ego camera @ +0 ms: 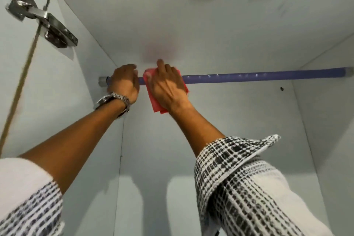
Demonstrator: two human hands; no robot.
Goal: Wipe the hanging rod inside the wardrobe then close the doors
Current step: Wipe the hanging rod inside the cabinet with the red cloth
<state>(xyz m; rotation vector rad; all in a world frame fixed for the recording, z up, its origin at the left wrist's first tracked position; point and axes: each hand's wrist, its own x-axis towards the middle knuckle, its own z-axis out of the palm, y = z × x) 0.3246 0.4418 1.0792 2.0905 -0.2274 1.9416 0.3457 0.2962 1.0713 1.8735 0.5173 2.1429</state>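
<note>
- Head view: right hand [168, 90] presses a pink cloth [162, 105] over the purple hanging rod [249, 77], fingers flat (fingertips blurred).
- Left hand [124, 82] curls round the rod near its left wall socket; fingertips hidden.
- Wardrobe [210, 25] doors cut off; one hinge [42, 15] shows.

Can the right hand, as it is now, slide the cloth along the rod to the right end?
Probably yes. The right hand presses the pink cloth on the purple rod, and the rod to its right looks bare, with nothing hanging on it. The left hand grips the other side, out of the way.
</note>
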